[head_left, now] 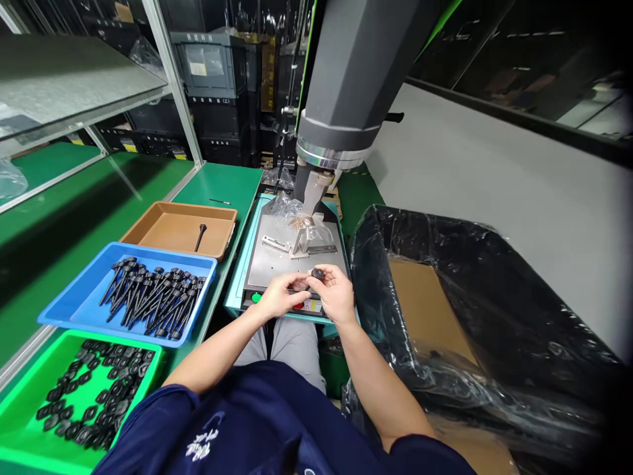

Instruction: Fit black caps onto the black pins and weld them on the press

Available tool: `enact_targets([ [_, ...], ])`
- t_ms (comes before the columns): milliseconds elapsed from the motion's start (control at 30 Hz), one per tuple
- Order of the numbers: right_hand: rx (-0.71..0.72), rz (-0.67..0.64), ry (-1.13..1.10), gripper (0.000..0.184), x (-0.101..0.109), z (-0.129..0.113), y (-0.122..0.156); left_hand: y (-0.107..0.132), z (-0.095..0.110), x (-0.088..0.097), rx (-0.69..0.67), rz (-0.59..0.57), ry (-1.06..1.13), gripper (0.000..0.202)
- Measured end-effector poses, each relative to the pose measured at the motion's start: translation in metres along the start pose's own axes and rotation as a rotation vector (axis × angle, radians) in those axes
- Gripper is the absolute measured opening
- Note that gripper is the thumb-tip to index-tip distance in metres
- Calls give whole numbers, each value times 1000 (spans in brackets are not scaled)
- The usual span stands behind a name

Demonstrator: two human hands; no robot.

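Note:
Both my hands meet over the front edge of the machine's metal base plate (262,267). Between thumb and fingers, my right hand (337,295) pinches a small black knob-like piece (317,272). My left hand (283,295) is closed too, its fingertips pressed to the left side of that piece; fingers hide the piece's lower part. Beyond the hands, a metal fixture (299,243) stands on the plate beneath the machine's pressing head (316,188). Clear plastic film (287,206) lies around the fixture.
At left, a blue tray (79,297) holds several black round-headed rods (148,297). A green tray (24,422) holds small black caps (116,396). One rod (200,237) lies in a brown tray (168,224). A plastic-lined box (380,277) stands right; green and red buttons (256,297) front the machine.

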State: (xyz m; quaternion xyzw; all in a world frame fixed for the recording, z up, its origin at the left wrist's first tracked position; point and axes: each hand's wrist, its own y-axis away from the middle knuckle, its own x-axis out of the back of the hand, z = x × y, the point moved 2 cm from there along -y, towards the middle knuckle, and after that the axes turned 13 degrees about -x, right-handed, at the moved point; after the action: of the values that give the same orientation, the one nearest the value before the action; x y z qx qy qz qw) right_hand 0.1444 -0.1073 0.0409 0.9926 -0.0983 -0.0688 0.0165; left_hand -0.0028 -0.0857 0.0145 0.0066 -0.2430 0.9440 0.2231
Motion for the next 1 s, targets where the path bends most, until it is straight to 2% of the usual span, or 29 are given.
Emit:
enact_targets([
  [100, 35, -16, 29, 33, -10, 1, 9, 6, 10, 1, -60, 19, -170, 16],
  [233, 76, -23, 114, 31, -16, 4, 14, 8, 13, 7, -109, 42, -242, 18],
  [300, 85, -32, 131, 40, -16, 5, 14, 10, 12, 9, -99, 65, -217, 19],
  [400, 53, -69, 85, 56, -12, 9, 12, 14, 10, 13, -8, 147, -51, 22],
  [500, -102, -141, 65, 48, -7, 20, 13, 18, 8, 17, 104, 227, 214, 30],
  [600, -303, -330, 89, 44, -9, 32, 21, 20, 10, 24, 221, 285, 392, 37],
  [667, -375, -426, 95, 43, -14, 37, 27, 23, 11, 29, 300, 315, 462, 44],
  [733, -393, -449, 96, 42, -20, 41, 33, 28, 13, 32, 347, 337, 491, 50],
  [867, -382, -418, 87, 40, -37, 53, 42, 47, 23, 39, 353, 347, 420, 53],
  [1000, -442, -504, 125, 45, -51, 68, 47, 75, 52, 65, 288, 323, 149, 35],
])
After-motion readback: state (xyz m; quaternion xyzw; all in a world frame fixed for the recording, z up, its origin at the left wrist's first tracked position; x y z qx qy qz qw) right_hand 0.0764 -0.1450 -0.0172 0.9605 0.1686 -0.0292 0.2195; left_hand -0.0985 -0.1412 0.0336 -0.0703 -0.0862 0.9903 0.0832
